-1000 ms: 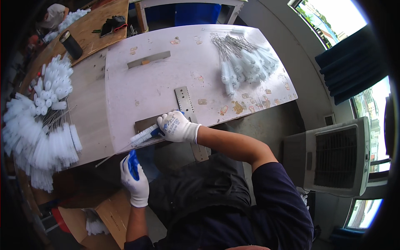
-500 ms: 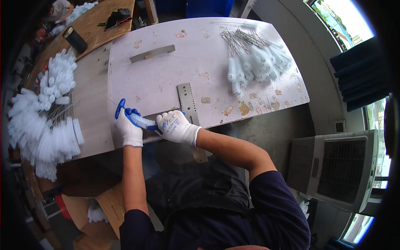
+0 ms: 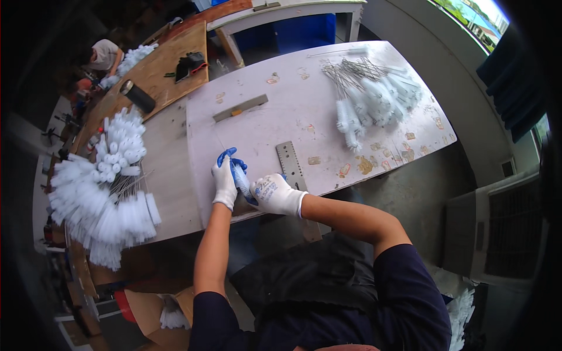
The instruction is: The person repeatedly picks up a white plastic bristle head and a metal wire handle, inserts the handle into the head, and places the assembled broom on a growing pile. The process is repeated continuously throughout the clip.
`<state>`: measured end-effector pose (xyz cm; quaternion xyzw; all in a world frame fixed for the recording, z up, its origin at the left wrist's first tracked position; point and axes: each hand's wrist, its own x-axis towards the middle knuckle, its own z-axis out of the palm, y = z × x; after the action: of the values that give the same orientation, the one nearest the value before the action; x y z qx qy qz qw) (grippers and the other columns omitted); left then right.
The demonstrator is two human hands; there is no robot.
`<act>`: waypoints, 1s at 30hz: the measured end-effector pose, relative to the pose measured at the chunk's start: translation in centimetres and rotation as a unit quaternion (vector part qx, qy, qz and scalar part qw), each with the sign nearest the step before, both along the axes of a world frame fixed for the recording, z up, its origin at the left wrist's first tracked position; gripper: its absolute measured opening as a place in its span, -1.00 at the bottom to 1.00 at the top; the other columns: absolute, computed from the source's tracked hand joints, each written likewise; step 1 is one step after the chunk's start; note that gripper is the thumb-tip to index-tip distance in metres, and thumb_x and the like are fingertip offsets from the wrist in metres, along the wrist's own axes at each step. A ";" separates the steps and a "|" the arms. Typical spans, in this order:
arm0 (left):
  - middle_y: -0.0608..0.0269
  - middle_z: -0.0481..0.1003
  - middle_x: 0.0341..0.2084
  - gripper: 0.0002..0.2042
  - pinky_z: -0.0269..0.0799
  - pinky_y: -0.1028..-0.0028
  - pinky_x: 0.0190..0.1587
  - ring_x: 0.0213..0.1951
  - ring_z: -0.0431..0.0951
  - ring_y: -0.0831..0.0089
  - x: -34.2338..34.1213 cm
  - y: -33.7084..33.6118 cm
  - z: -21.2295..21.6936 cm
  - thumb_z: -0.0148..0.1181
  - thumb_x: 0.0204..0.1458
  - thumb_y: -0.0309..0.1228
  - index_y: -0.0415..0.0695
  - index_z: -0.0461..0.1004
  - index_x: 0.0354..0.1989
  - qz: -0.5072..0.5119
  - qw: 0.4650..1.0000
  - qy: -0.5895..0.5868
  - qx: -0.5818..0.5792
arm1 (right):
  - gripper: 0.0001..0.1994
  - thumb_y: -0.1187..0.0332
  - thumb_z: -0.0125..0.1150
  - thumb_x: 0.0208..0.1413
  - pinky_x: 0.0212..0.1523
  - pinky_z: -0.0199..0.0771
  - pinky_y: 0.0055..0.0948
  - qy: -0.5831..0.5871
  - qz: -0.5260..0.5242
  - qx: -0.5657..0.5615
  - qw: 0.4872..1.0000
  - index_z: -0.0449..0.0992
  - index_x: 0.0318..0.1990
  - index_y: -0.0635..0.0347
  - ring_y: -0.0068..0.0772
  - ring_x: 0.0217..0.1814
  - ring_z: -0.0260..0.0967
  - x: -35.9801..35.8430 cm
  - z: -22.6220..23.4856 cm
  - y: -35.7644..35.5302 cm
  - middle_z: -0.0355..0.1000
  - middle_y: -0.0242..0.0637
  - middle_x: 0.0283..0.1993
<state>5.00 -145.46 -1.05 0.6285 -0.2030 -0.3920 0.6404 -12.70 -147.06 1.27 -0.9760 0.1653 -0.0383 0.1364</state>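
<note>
A white-bristled bottle brush (image 3: pixel 241 179) slants between my two hands just above the table's front edge. My left hand (image 3: pixel 223 180), in a white glove with blue-coated fingers, is closed around the brush's upper part; a thin wire stretches beyond it over the table. Gloved the same way, my right hand (image 3: pixel 274 194) grips the lower end, its fingertips partly hidden behind the glove's back. Beside it, a perforated metal plate (image 3: pixel 289 158) lies at the table edge.
Wire-handled brushes (image 3: pixel 374 93) are heaped at the table's far right. A larger pile of white brushes (image 3: pixel 108 199) lies left. Behind are a flat metal bar (image 3: pixel 240 107) and a dark bottle (image 3: pixel 137 96). A cardboard box (image 3: pixel 149 313) stands below; another person (image 3: pixel 105 57) works far left.
The whole view has swung, so the table sits further right and lower. The brush has turned from nearly level to steeper, and my hands are closer together, both still gripping it.
</note>
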 end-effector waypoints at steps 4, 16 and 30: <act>0.23 0.53 -0.46 -0.59 0.52 0.41 -0.30 -0.40 0.54 0.43 2.7 3.6 -3.8 -0.13 0.40 -0.13 -0.21 0.52 0.03 0.136 0.980 0.010 -0.146 | -0.76 0.19 0.12 0.15 -0.36 0.48 -0.22 -0.004 0.078 -0.204 0.976 0.55 -0.28 0.18 -0.21 -0.38 0.55 1.2 -0.2 0.1 0.52 -0.18 -0.39; 0.29 0.51 -0.55 -0.70 0.51 0.49 -0.52 -0.54 0.52 0.54 0.2 4.2 -2.4 -0.12 0.38 -0.33 -0.16 0.55 0.01 0.152 0.981 -0.049 -0.110 | -0.67 0.04 0.14 0.24 -0.13 0.55 -0.12 -0.090 -0.154 -0.083 0.981 0.51 -0.21 0.15 -0.11 -0.16 0.57 -3.8 6.5 -4.5 0.54 -0.10 -0.22; 0.28 0.52 -0.51 -0.69 0.51 0.48 -0.44 -0.47 0.55 0.52 0.1 4.2 -1.4 -0.07 0.36 -0.33 -0.22 0.52 0.07 0.119 0.986 -0.080 -0.089 | -0.69 0.05 0.26 0.17 -0.19 0.55 -0.17 -0.130 -0.330 -0.323 0.878 0.54 -0.25 0.13 -0.09 -0.18 0.53 -20.5 8.6 -20.6 0.51 -0.16 -0.24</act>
<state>5.06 -141.30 -2.49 0.6180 -0.2111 -0.2423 0.7175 -33.20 -167.65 9.87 -0.8411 0.4365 -0.2593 -0.1867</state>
